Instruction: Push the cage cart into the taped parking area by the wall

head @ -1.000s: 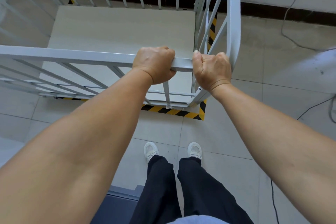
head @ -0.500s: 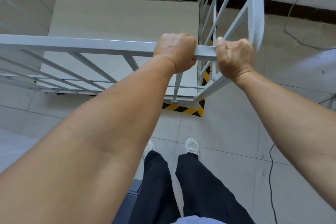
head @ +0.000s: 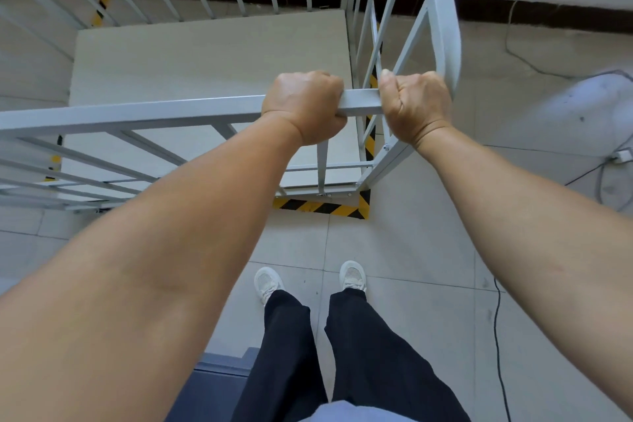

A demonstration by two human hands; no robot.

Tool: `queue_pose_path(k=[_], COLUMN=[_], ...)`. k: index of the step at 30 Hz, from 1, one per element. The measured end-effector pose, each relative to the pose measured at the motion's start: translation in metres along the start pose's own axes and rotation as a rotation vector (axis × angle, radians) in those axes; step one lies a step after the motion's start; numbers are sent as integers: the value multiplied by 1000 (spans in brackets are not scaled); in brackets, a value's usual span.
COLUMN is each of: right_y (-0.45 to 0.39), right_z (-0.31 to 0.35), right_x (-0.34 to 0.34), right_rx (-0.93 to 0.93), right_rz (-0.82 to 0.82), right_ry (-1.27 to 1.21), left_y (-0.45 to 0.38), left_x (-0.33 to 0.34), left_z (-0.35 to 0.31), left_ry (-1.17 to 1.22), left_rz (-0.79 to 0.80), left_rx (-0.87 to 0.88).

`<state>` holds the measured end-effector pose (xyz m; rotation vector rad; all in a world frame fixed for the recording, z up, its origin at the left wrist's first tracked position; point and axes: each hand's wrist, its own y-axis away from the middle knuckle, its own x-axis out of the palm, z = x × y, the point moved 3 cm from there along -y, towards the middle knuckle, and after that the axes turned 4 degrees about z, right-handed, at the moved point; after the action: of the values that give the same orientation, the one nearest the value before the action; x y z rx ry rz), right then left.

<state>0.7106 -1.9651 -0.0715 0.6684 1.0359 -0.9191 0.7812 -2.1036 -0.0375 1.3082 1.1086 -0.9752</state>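
A grey metal cage cart (head: 137, 115) with a pale board floor stands in front of me, close to the wall. My left hand (head: 303, 106) is closed around its near top rail. My right hand (head: 416, 106) grips the same rail at the cart's right corner post. Yellow-and-black tape (head: 322, 206) marks the floor; its near right corner shows just beyond the cart's base. More tape shows through the bars at the left and at the far left by the wall.
The white wall with a dark baseboard (head: 548, 15) runs across the top. Black cables (head: 498, 336) trail over the tiled floor on the right, near a white plug strip (head: 621, 156). A dark grey object (head: 219, 384) lies by my left leg.
The cart's near right corner sits at about the same spot on the tape corner throughout. My view has shifted, so the rail and hands sit lower and more rightward in the frame.
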Motion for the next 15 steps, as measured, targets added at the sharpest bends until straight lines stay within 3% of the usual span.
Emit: queue_pose_path(k=[7,15], right_y=[9,29], right_z=[26,73], right_x=[4,25], right_rx=[7,-7], right_rz=[-35,40], right_ry=[-2,31], left_y=[12,48], left_x=[3,12], left_z=[22,62], left_ry=[-22,-61], left_rz=[-23,-22], left_rx=[23,-3])
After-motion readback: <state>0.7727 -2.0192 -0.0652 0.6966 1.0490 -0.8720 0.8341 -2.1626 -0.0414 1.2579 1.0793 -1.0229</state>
